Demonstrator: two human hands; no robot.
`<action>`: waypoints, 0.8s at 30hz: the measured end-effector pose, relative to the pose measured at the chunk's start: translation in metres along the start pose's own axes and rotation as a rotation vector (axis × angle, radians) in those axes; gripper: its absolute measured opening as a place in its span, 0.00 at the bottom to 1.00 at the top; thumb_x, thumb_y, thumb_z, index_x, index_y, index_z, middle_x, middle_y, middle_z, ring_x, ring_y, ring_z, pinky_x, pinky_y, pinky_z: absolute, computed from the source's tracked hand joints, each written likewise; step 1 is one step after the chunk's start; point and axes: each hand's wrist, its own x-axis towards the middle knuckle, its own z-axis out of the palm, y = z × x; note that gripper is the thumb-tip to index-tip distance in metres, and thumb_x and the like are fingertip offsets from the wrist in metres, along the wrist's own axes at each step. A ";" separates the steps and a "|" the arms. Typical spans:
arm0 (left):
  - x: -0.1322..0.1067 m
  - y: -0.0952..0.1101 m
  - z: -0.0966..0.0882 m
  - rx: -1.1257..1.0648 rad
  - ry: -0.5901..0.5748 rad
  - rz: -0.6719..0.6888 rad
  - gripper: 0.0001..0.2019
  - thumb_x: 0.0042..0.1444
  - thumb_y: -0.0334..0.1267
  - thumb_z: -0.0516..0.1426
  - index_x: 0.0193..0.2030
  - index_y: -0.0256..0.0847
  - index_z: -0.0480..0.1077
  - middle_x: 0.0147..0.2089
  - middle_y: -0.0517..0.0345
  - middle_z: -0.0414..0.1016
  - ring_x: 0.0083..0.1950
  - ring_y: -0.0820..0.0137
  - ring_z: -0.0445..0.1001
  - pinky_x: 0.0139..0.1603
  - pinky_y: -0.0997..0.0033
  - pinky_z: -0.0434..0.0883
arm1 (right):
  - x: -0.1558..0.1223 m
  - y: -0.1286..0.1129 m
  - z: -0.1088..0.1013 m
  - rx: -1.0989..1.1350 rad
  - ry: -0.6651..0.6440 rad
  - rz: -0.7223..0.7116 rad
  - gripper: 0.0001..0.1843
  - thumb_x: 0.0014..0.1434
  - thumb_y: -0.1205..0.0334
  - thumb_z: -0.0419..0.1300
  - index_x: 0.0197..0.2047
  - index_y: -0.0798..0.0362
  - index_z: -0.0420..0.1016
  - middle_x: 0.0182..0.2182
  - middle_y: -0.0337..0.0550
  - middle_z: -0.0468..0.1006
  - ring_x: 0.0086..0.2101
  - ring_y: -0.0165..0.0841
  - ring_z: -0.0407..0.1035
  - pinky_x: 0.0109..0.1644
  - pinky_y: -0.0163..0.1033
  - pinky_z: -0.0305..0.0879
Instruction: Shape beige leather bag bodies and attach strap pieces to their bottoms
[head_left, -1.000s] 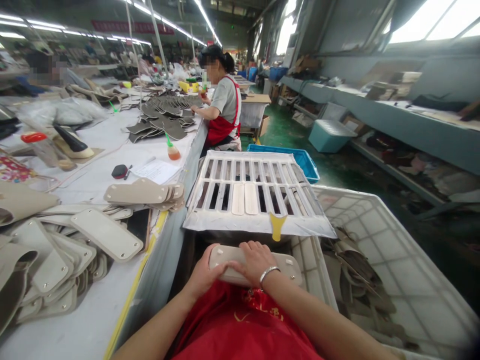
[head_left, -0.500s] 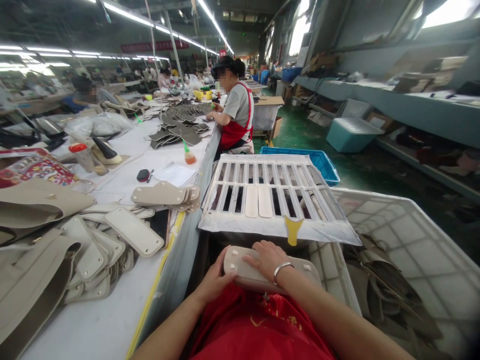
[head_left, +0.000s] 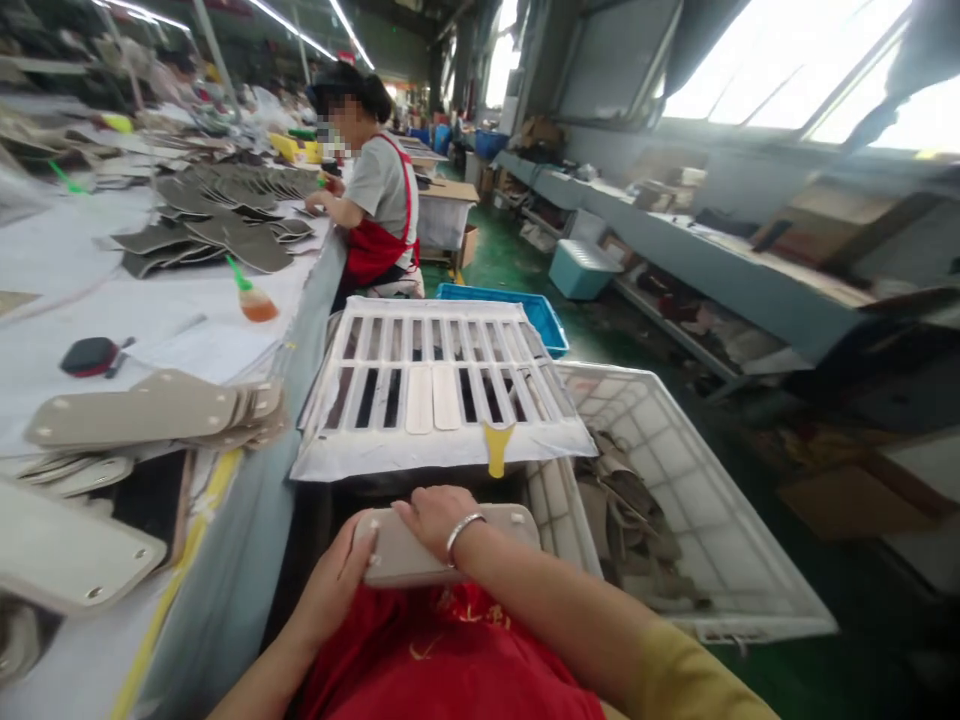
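Note:
A thick beige panel with rounded corners (head_left: 491, 530), perhaps a stack of them, is held low in front of my red apron. Small pale tabs show near its ends. My left hand (head_left: 339, 572) grips its left end, thumb on the face. Over the panel's middle lies my right hand (head_left: 442, 525), wearing a silver bracelet, with fingers curled at the far edge. Just beyond is a white slatted rack (head_left: 442, 450) carrying two narrow beige strips (head_left: 433, 398). A yellow piece (head_left: 496, 448) hangs from its near edge.
Similar beige pieces (head_left: 135, 410) lie stacked on the white table (head_left: 180, 330) at left, near a glue bottle (head_left: 256, 300). A white crate (head_left: 750, 560) of grey-brown pieces stands at right. A blue bin (head_left: 551, 325) is behind the rack. A co-worker (head_left: 382, 190) sits at the table.
The view has turned to the right, so the table, rack and crate sit further left in the picture. Both hands stay on the beige panel.

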 end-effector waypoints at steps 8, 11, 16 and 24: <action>0.006 0.028 0.011 0.651 0.183 0.348 0.22 0.60 0.40 0.41 0.59 0.35 0.55 0.61 0.47 0.59 0.62 0.61 0.56 0.63 0.53 0.48 | -0.027 0.064 -0.012 -0.044 -0.013 0.113 0.33 0.61 0.40 0.36 0.41 0.56 0.73 0.40 0.52 0.75 0.43 0.40 0.69 0.43 0.42 0.62; 0.020 0.055 0.030 0.838 0.007 0.435 0.20 0.61 0.40 0.41 0.54 0.36 0.62 0.55 0.45 0.66 0.55 0.60 0.64 0.57 0.57 0.57 | -0.043 0.080 -0.003 0.006 -0.092 0.179 0.37 0.61 0.40 0.30 0.39 0.55 0.73 0.37 0.51 0.76 0.40 0.40 0.70 0.41 0.42 0.62; 0.037 0.076 0.046 1.044 -0.169 0.357 0.22 0.63 0.45 0.37 0.36 0.38 0.68 0.35 0.50 0.71 0.38 0.62 0.68 0.42 0.62 0.61 | -0.045 0.085 0.009 -0.005 0.030 0.199 0.41 0.60 0.40 0.25 0.36 0.54 0.74 0.33 0.51 0.77 0.37 0.42 0.71 0.38 0.44 0.63; 0.029 0.085 0.049 1.111 -0.089 0.382 0.22 0.64 0.42 0.37 0.37 0.37 0.69 0.35 0.51 0.72 0.38 0.62 0.69 0.50 0.53 0.59 | -0.047 0.088 0.004 0.081 0.049 0.221 0.36 0.60 0.40 0.32 0.35 0.55 0.73 0.33 0.53 0.77 0.37 0.42 0.71 0.41 0.44 0.63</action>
